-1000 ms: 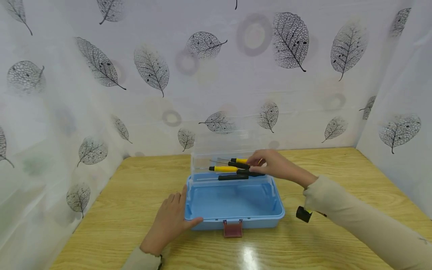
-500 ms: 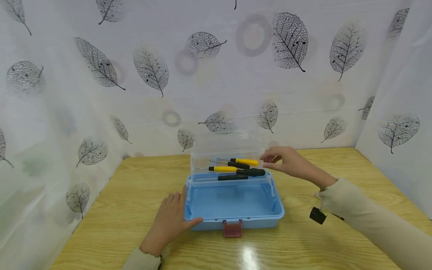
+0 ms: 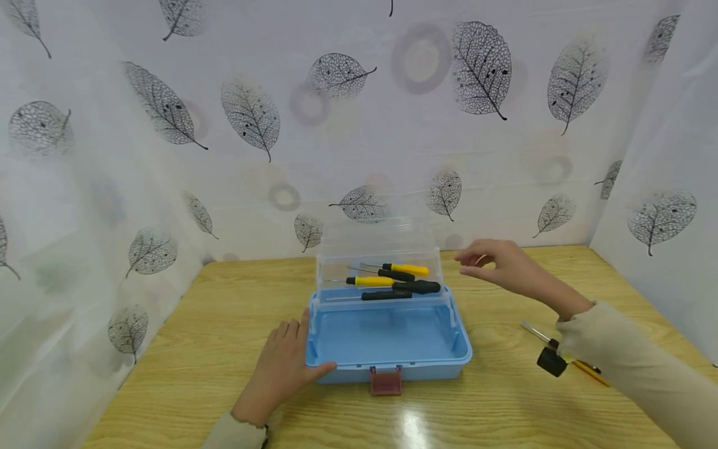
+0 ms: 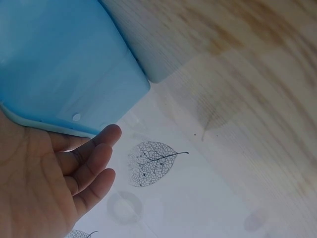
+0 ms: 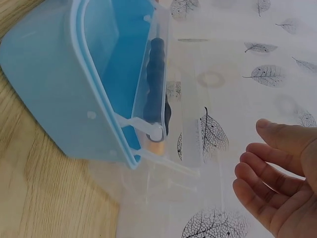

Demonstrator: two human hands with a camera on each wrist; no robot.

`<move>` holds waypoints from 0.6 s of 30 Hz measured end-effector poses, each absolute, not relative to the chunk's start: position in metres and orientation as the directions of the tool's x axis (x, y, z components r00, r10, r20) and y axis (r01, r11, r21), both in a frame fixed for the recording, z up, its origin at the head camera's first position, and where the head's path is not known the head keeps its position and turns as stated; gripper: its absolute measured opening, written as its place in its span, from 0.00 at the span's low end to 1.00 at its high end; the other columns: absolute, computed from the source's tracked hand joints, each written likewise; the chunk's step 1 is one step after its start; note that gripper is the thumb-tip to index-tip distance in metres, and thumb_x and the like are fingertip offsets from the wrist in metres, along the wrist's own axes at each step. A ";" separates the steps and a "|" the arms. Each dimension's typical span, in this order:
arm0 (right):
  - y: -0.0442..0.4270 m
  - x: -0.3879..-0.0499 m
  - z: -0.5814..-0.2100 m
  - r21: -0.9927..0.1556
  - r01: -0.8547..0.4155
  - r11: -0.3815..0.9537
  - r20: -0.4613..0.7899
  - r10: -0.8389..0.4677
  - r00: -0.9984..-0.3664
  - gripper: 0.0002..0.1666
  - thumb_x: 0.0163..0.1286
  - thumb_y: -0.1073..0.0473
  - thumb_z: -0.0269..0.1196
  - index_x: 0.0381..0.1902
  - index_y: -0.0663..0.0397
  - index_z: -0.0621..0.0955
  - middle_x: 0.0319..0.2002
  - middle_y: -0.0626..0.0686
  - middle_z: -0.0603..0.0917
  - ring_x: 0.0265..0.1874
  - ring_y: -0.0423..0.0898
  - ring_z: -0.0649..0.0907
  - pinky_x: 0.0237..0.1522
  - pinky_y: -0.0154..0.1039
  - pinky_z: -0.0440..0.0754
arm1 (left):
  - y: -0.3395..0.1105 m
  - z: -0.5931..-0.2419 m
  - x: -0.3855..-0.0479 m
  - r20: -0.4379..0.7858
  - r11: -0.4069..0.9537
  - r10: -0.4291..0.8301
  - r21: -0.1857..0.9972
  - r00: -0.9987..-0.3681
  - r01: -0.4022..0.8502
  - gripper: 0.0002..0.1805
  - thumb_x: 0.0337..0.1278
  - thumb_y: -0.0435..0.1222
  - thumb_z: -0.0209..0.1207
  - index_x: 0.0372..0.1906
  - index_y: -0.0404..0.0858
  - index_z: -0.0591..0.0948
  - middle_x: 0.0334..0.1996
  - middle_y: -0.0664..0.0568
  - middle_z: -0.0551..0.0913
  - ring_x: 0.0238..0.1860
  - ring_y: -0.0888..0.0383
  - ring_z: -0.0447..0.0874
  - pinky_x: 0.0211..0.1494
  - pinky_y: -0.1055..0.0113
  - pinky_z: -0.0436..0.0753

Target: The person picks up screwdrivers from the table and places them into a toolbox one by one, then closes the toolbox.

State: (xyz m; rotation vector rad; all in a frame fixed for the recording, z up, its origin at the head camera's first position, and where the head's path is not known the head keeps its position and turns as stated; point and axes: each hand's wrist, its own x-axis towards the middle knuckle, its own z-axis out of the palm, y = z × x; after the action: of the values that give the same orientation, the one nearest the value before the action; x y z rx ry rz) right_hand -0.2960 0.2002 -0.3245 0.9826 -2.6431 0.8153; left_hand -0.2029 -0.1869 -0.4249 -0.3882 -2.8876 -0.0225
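Observation:
A light-blue toolbox [image 3: 387, 372] stands open on the table. My left hand [image 3: 286, 362] rests against its left side, thumb over the front left corner. In the left wrist view its fingers [image 4: 94, 163] lie lightly bent beside the blue wall. A clear tray [image 3: 336, 304] raised at the back of the box holds several screwdrivers, among them a yellow-handled one [image 3: 414, 270] and a thick black-handled one [image 3: 424, 287]. To the right of the tray my right hand [image 3: 505, 265] hovers with loosely curved fingers, holding nothing, as the right wrist view confirms.
On the table to the right lies a screwdriver [image 3: 535, 331], partly hidden by my right sleeve, with a yellow piece [image 3: 591, 373] beyond it. A red-brown latch [image 3: 386, 381] hangs at the box's front. Leaf-print sheeting [image 3: 359, 137] encloses the wooden table [image 3: 235, 293].
My right hand has drawn away from the screwdrivers in the tray, moving right. The tools on the table at right have come into view. My left hand has stayed in place.

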 end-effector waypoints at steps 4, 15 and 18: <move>0.209 -0.294 -0.325 -0.412 -0.643 0.645 0.380 -0.520 -0.765 0.11 0.62 0.62 0.64 0.43 0.56 0.84 0.35 0.47 0.85 0.33 0.33 0.80 0.39 0.35 0.83 | -0.187 -0.425 -0.203 0.222 0.966 0.253 -0.003 -0.942 0.259 0.60 0.40 0.71 0.55 0.68 0.29 0.60 0.48 0.39 0.77 0.49 0.47 0.75 0.51 0.54 0.77; 0.234 -0.286 -0.330 -0.401 -0.615 0.678 0.395 -0.478 -0.785 0.11 0.62 0.62 0.64 0.43 0.56 0.84 0.35 0.47 0.84 0.33 0.27 0.78 0.37 0.31 0.82 | -0.186 -0.424 -0.202 0.213 0.967 0.245 0.013 -0.946 0.254 0.59 0.40 0.70 0.57 0.68 0.29 0.61 0.49 0.39 0.77 0.50 0.47 0.75 0.51 0.54 0.77; 0.241 -0.283 -0.331 -0.399 -0.603 0.691 0.393 -0.465 -0.793 0.11 0.62 0.62 0.64 0.43 0.56 0.84 0.36 0.48 0.84 0.33 0.26 0.78 0.37 0.30 0.82 | -0.186 -0.424 -0.202 0.218 0.966 0.249 0.013 -0.944 0.258 0.59 0.40 0.70 0.57 0.68 0.29 0.61 0.48 0.39 0.77 0.49 0.47 0.75 0.50 0.54 0.77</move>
State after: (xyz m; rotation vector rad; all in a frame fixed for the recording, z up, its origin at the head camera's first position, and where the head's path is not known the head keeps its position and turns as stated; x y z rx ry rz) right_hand -0.2828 0.2410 -0.3313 0.8521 -2.6413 0.7590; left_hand -0.2023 -0.1862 -0.4240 -0.3781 -2.9005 -0.0614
